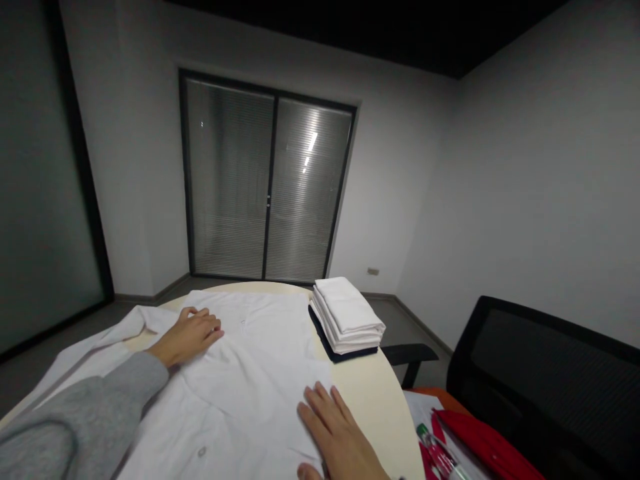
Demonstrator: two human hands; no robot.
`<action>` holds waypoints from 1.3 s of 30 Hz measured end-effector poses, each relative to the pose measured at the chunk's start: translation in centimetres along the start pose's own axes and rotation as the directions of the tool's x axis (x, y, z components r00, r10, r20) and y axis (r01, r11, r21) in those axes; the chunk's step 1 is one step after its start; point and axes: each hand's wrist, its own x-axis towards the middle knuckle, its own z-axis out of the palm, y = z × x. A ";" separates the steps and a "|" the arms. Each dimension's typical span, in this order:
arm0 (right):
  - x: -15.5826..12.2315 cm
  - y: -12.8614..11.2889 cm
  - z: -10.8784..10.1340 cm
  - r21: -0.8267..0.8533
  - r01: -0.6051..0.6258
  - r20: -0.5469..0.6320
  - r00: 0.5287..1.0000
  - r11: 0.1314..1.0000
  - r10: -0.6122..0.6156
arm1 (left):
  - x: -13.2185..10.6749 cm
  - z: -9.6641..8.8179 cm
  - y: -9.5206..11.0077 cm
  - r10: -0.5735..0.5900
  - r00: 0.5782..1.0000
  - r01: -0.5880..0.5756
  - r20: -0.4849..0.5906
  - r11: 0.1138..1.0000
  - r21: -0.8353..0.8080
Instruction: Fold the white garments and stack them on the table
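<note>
A white garment (265, 373) that looks like a shirt, with a few round buttons, lies spread over the round table (385, 393). One sleeve (131, 325) stretches off to the left, with some creases. My left hand (193, 335) rests on the left part of the shirt, its fingers loosely bent and no cloth seen pinched in them. At the shirt's right edge, near me, my right hand (337, 427) lies flat with its fingers spread. Beyond the right hand, a stack of folded white cloth (347, 313) sits on a dark folded piece (340, 357).
To the right of the table stands a black mesh office chair (545, 373) with its armrest (410, 353) close to the edge. A red cloth item (485, 440) and a clear bottle with a green cap (440, 457) lie on its seat. Blinds-covered glass doors (267, 187) stand behind.
</note>
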 end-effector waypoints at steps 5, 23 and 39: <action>-0.1 1.5 2.4 -0.157 -0.055 -0.091 0.995 0.986 0.041 | 1.3 -2.2 -1.7 -0.054 0.997 0.058 0.062 0.996 -0.066; -2.1 1.4 3.6 -0.228 -0.071 -0.240 0.971 0.971 0.015 | -1.1 6.5 3.8 -0.170 0.969 0.179 0.178 0.983 -0.034; -4.0 -3.8 -1.3 0.108 -0.403 -0.313 0.854 0.909 0.416 | 1.4 4.3 5.9 -0.130 0.979 0.133 0.156 0.991 -0.009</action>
